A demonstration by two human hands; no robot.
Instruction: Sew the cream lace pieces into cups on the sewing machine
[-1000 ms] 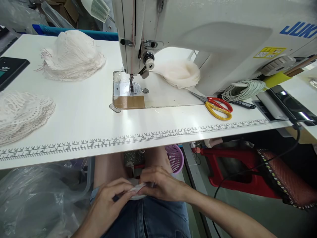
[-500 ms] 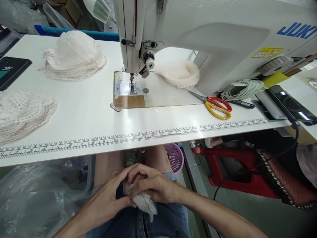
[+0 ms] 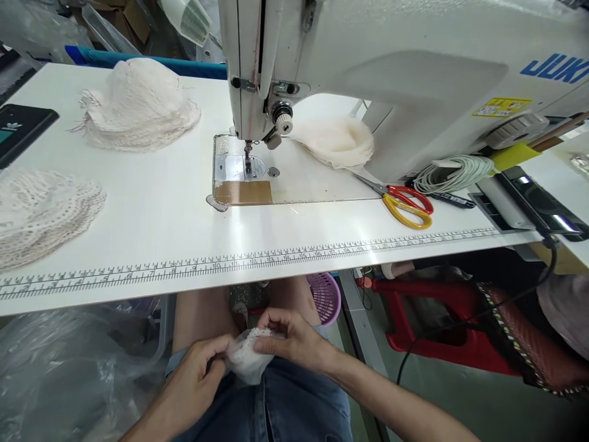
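Over my lap, below the table edge, a small piece of sheer white fabric [image 3: 251,359] with a lacy edge is held between both hands. My left hand [image 3: 202,374] pinches its left side between thumb and fingers. On the right, my right hand [image 3: 289,341] grips the upper edge, thumb in front and fingers behind. The fabric is bunched, so its full shape cannot be made out. Ahead stands a white sewing machine [image 3: 391,67], its presser foot [image 3: 248,162] over the metal plate. A cream fabric stack [image 3: 340,144] lies under the machine arm.
Two piles of white lace pieces, one at the back [image 3: 138,110] and one at the left [image 3: 46,215], sit on the table. Scissors [image 3: 405,205], coiled cord [image 3: 453,174] and a black phone-like object [image 3: 23,129] lie there too. A purple basket [image 3: 324,298] stands below.
My hands have moved apart a little, and the fabric has been turned so its lacy edge now shows on top. My left hand has shifted slightly down and left.
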